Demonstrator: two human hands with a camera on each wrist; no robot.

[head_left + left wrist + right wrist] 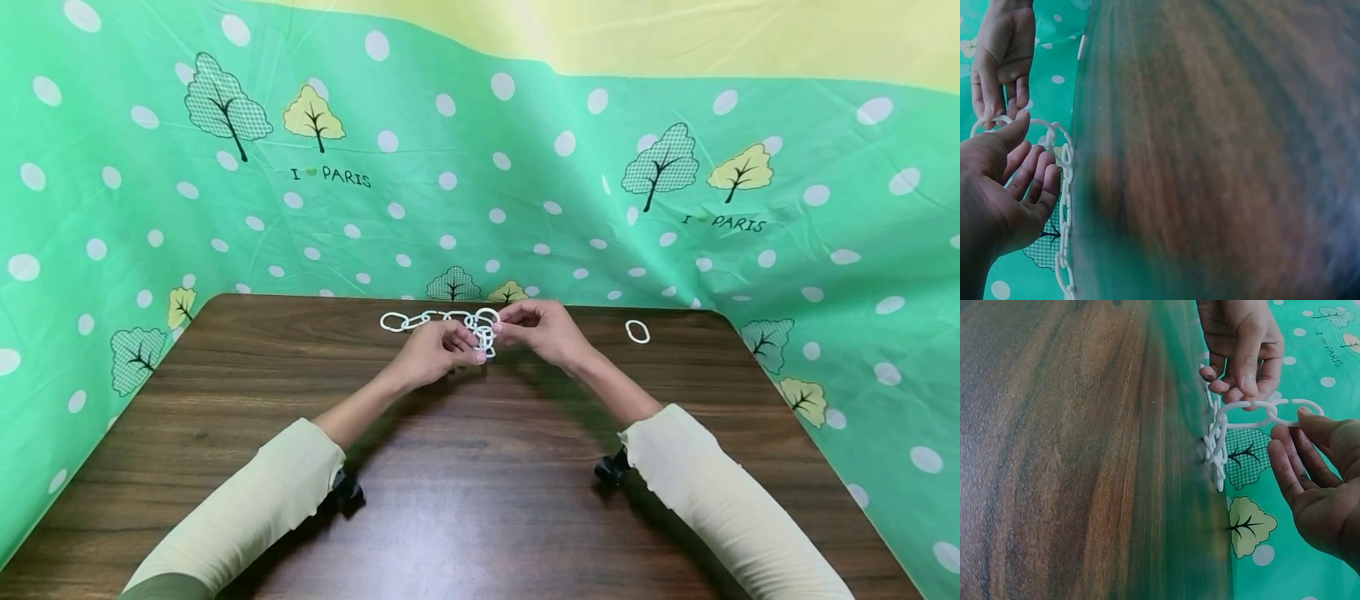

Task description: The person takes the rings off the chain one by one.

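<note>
A white plastic chain (pixel 457 316) of oval links lies near the far edge of the table, its right end bunched between the hands. My left hand (pixel 435 353) pinches one link of it between thumb and fingers. Opposite, my right hand (pixel 546 332) pinches a white link (pixel 1310 405) with a gap in its side. In the right wrist view this link passes through the chain link (pixel 1244 407) at the left fingertips. Both links are lifted above the rest of the chain, which hangs and lies below.
A single loose white link (pixel 637 332) lies to the right on the dark wooden table (pixel 480 500). Green dotted cloth (pixel 465 200) with printed trees rises behind the table's far edge and along both sides.
</note>
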